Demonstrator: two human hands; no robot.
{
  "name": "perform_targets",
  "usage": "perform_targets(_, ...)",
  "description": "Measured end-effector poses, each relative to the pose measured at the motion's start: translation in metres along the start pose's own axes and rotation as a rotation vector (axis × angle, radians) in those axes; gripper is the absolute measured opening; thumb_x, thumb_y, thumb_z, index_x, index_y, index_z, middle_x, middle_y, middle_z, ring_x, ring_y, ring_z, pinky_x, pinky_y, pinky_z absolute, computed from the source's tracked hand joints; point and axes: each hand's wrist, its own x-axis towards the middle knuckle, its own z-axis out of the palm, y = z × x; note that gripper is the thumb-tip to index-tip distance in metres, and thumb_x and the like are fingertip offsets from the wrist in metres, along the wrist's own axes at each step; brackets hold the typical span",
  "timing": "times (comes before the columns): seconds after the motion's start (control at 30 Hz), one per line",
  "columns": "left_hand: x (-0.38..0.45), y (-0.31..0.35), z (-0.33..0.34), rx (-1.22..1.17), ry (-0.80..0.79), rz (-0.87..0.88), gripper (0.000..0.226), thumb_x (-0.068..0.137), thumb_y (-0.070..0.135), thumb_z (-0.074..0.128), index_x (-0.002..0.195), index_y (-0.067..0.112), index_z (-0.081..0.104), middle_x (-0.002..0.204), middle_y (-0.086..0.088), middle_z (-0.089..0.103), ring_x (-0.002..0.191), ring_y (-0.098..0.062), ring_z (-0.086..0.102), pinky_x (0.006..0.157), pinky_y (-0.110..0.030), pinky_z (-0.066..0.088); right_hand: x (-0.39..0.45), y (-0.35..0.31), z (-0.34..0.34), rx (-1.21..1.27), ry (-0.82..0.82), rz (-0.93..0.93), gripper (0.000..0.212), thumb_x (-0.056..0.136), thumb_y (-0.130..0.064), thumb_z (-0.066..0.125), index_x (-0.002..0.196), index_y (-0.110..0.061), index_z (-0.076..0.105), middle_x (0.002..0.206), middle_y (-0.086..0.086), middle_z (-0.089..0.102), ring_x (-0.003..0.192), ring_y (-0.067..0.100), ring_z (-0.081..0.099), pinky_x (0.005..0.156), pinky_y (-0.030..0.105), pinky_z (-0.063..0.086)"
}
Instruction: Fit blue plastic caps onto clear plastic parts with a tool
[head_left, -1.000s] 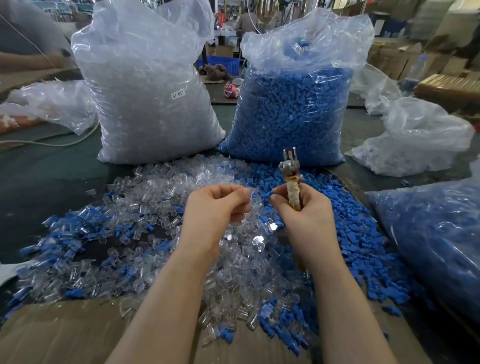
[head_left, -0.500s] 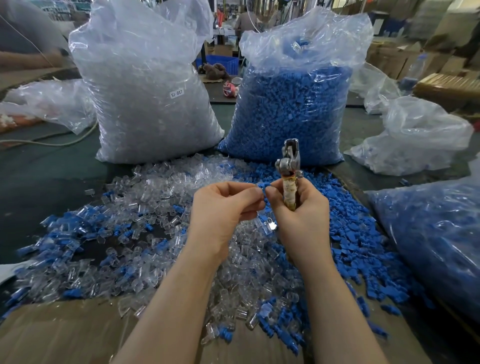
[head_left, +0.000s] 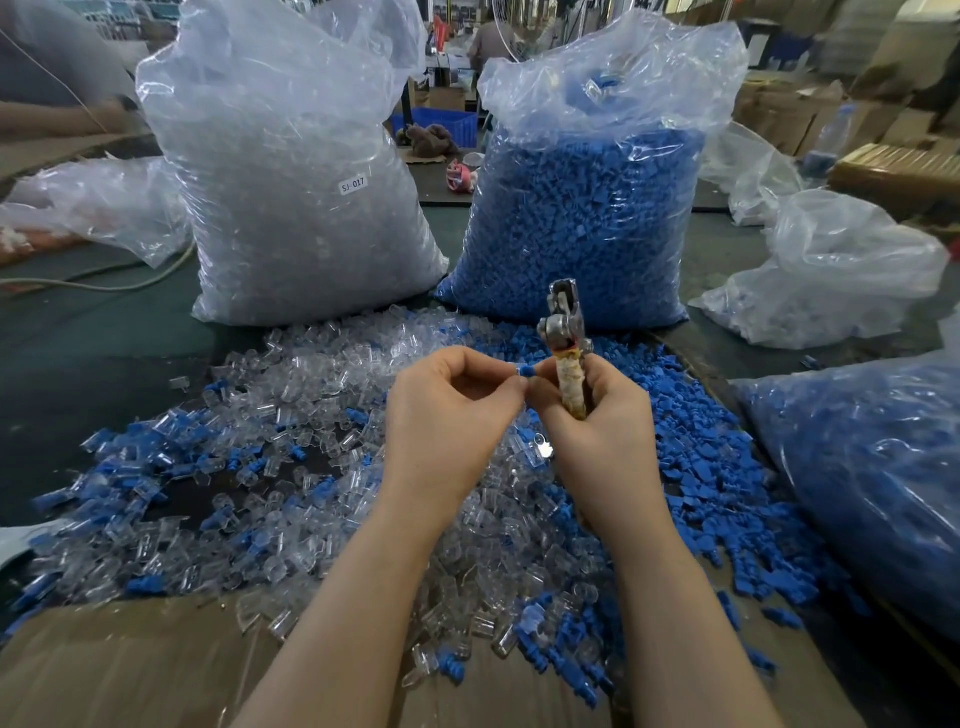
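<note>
Right now I see 1 small blue cap (head_left: 527, 371), pinched between the fingertips of my 2 hands, raised above the loose heap of clear parts (head_left: 311, 405) and blue caps (head_left: 696, 467) spread over the cardboard sheet (head_left: 130, 670). My left hand (head_left: 449, 415) has thumb and forefinger curled in, nipping the cap's near end; whether a clear part sits under those fingers, I cannot tell. My right hand (head_left: 597, 421) meets it knuckle to knuckle, its fingers wrapped around the tape-bound handle of the metal tool (head_left: 566, 348), which stands upright with its steel head above the fist. Behind stand 2 full bags: clear parts bag (head_left: 301, 197) left, blue caps bag (head_left: 587, 218) right.
</note>
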Motion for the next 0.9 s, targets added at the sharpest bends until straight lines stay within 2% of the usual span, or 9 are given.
perform_targets(0.07, 0.0, -0.001, 0.0, 0.028, 0.019, 0.016, 0.017, 0.079, 0.013, 0.081, 0.071, 0.026, 0.071, 0.069, 0.008, 0.073, 0.07, -0.011, 0.072, 0.073, -0.037, 0.061, 0.0, -0.001, -0.001, 0.02, -0.033, 0.022, 0.015, 0.091, -0.015, 0.067, 0.083, -0.028, 0.063, 0.059, -0.01, 0.059, 0.049, 0.004, 0.044, 0.046, 0.022, 0.038)
perform_targets(0.13, 0.0, -0.003, 0.0, 0.043, 0.035, 0.031, 0.017, 0.08, 0.016, 0.08, 0.071, 0.026, 0.071, 0.068, 0.009, 0.072, 0.069, -0.011, 0.071, 0.071, -0.037, 0.062, 0.0, -0.003, -0.002, 0.032, -0.06, 0.041, 0.016, 0.09, -0.014, 0.066, 0.083, -0.029, 0.064, 0.064, -0.004, 0.063, 0.051, 0.01, 0.048, 0.047, 0.028, 0.043)
perform_targets(0.23, 0.001, -0.005, -0.002, 0.009, 0.045, 0.014, 0.015, 0.082, 0.014, 0.079, 0.073, 0.024, 0.071, 0.068, 0.006, 0.073, 0.068, -0.012, 0.072, 0.073, -0.038, 0.062, 0.0, -0.004, -0.008, 0.031, -0.121, 0.097, 0.015, 0.089, -0.016, 0.067, 0.086, -0.03, 0.066, 0.077, -0.003, 0.067, 0.069, 0.02, 0.061, 0.058, 0.036, 0.054)
perform_targets(0.33, 0.004, -0.006, -0.005, -0.049, 0.05, -0.004, 0.013, 0.085, 0.012, 0.076, 0.077, 0.019, 0.07, 0.07, 0.002, 0.074, 0.071, -0.015, 0.073, 0.077, -0.04, 0.062, 0.002, -0.001, -0.019, -0.036, -0.234, 0.152, 0.014, 0.087, -0.016, 0.068, 0.09, -0.029, 0.067, 0.076, -0.013, 0.067, 0.071, 0.009, 0.064, 0.073, 0.041, 0.059)
perform_targets(0.4, 0.005, -0.006, -0.007, -0.078, 0.04, 0.002, 0.011, 0.086, 0.01, 0.074, 0.079, 0.016, 0.069, 0.072, 0.0, 0.074, 0.073, -0.015, 0.073, 0.079, -0.039, 0.062, 0.002, 0.002, -0.025, -0.07, -0.309, 0.165, 0.011, 0.083, -0.021, 0.068, 0.091, -0.028, 0.067, 0.076, -0.015, 0.067, 0.072, 0.009, 0.064, 0.076, 0.042, 0.059)
perform_targets(0.53, 0.006, -0.006, -0.009, -0.098, 0.011, 0.036, 0.011, 0.088, 0.005, 0.071, 0.081, 0.013, 0.068, 0.072, 0.001, 0.073, 0.071, -0.012, 0.072, 0.075, -0.03, 0.061, 0.001, 0.001, -0.025, -0.084, -0.396, 0.17, 0.02, 0.071, -0.03, 0.061, 0.09, -0.027, 0.066, 0.072, -0.016, 0.064, 0.064, 0.002, 0.058, 0.062, 0.023, 0.046)
perform_targets(0.67, 0.006, -0.006, -0.009, -0.089, -0.009, 0.07, 0.011, 0.088, 0.003, 0.07, 0.081, 0.012, 0.068, 0.073, 0.001, 0.073, 0.071, -0.011, 0.071, 0.074, -0.028, 0.061, 0.001, 0.002, -0.025, -0.114, -0.416, 0.161, 0.02, 0.07, -0.029, 0.061, 0.089, -0.028, 0.065, 0.08, -0.006, 0.066, 0.073, 0.019, 0.061, 0.068, 0.035, 0.049)
perform_targets(0.77, 0.006, -0.007, -0.011, -0.079, -0.023, 0.077, 0.01, 0.088, 0.003, 0.07, 0.082, 0.012, 0.068, 0.075, -0.001, 0.073, 0.071, -0.011, 0.071, 0.075, -0.03, 0.061, 0.001, 0.003, -0.024, -0.121, -0.43, 0.15, 0.017, 0.072, -0.027, 0.061, 0.088, -0.027, 0.065, 0.074, -0.01, 0.063, 0.068, 0.012, 0.057, 0.066, 0.032, 0.047)
perform_targets(0.9, 0.007, -0.008, -0.013, -0.085, -0.043, 0.074, 0.009, 0.089, 0.004, 0.069, 0.083, 0.012, 0.068, 0.076, -0.002, 0.073, 0.073, -0.014, 0.071, 0.075, -0.03, 0.061, 0.001, 0.006, -0.024, -0.164, -0.448, 0.128, 0.015, 0.083, -0.01, 0.062, 0.085, -0.024, 0.063, 0.061, -0.015, 0.056, 0.054, 0.006, 0.045, 0.056, 0.028, 0.039)
